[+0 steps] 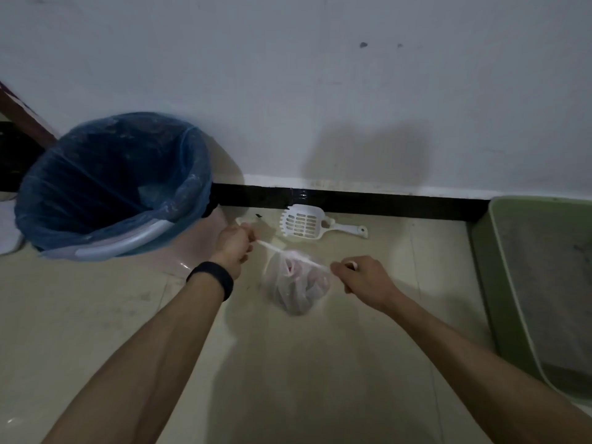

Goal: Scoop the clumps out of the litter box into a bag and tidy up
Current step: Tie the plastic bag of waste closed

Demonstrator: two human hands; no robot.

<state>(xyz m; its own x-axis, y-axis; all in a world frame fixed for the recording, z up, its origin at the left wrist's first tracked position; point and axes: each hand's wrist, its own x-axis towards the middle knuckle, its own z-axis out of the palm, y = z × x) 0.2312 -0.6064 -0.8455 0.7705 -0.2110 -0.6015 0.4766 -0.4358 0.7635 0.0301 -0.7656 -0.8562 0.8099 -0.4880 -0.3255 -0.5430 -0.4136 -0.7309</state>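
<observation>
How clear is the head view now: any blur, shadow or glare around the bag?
Head view: dim overall; the bag is motion-blurred between the left hand and right hand; soft shadows fall on the wall; a small glare patch marks the floor beside the bin; the scoop looks sharp.

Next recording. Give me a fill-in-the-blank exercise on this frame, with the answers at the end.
1. The left hand and the right hand each grip one stretched end of the plastic bag, which sits ____ them.
2. The bin holds a ____ liner.
3. The white scoop lies on the ____, touched by neither hand.
4. The litter box is ____ in colour.
Answers: between; blue; floor; green.
</observation>
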